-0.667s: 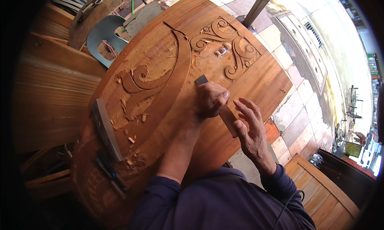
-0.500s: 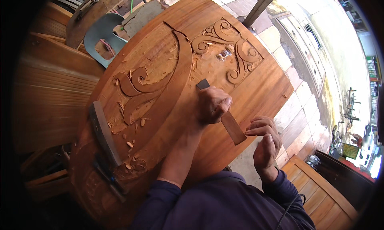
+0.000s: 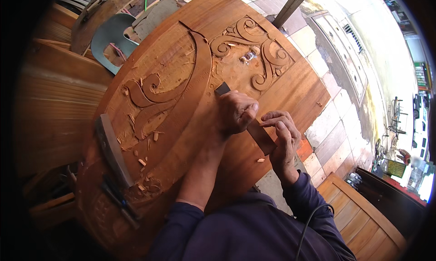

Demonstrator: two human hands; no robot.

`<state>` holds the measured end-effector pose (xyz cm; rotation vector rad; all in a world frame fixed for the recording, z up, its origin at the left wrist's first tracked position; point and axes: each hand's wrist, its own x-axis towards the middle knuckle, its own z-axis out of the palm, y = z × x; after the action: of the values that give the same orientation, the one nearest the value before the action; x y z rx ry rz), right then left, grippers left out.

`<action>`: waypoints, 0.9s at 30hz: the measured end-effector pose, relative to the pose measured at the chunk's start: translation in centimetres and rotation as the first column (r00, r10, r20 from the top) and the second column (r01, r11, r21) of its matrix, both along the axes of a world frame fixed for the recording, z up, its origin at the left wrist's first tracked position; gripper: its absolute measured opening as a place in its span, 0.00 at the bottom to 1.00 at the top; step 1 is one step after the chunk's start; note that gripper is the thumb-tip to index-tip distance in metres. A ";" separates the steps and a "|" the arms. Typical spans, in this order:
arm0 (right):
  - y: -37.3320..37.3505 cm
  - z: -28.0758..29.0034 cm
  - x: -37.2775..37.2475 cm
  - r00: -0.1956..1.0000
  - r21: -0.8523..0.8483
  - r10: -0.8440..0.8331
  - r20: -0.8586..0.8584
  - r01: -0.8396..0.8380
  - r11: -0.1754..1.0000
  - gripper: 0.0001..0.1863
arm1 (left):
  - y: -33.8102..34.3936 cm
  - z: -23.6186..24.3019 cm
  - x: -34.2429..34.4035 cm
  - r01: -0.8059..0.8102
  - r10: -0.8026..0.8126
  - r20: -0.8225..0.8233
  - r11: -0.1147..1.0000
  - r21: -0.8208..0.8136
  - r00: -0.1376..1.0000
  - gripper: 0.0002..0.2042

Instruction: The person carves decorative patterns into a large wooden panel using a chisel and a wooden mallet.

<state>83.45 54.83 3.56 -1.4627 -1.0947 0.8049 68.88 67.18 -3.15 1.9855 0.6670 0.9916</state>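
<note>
My left hand (image 3: pixel 237 111) is closed in a fist around a flat, narrow bar (image 3: pixel 262 139), brown along its lower part and dark grey at the end above my fist. Its exact kind I cannot make out. My right hand (image 3: pixel 284 140) is beside the lower part of the bar, with bent fingers reaching to its edge and the thumb apart from them. Whether it touches the bar is unclear. Beneath both hands lies a large wooden panel (image 3: pixel 290 90) carved with scrolls and curved bands in relief. Wood chips (image 3: pixel 142 162) are scattered over the carving.
A mallet-like wooden piece (image 3: pixel 113 149) and dark slim tools (image 3: pixel 119 199) lie on the panel's left side. A small clear object (image 3: pixel 249 56) sits near the upper scrolls. A grey-green chair (image 3: pixel 109 40) stands beyond the left edge; a slatted wooden panel (image 3: pixel 359 215) is at lower right.
My right hand has moved left and up, from beyond the bar's end to beside it. The whole scene has shifted slightly left and up in view. My left hand still grips the bar.
</note>
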 end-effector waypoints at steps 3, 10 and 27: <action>-3.3 -0.1 0.5 0.994 -0.039 -0.011 0.111 0.016 0.999 0.21 | -1.4 1.0 0.1 0.027 -0.025 -0.054 0.999 0.025 0.998 0.19; -7.7 2.8 1.3 0.962 0.104 0.048 0.268 -0.078 0.991 0.22 | -0.6 0.5 -0.7 0.025 -0.025 -0.009 1.000 0.016 1.000 0.18; 2.3 0.0 -0.4 0.980 0.081 0.106 0.167 -0.121 0.989 0.21 | 1.3 0.1 -0.9 -0.066 0.066 0.013 0.998 -0.002 0.998 0.16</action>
<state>83.04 57.10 3.55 -1.4180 -1.3310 0.7141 67.98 68.51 -3.05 1.9648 0.7302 1.0417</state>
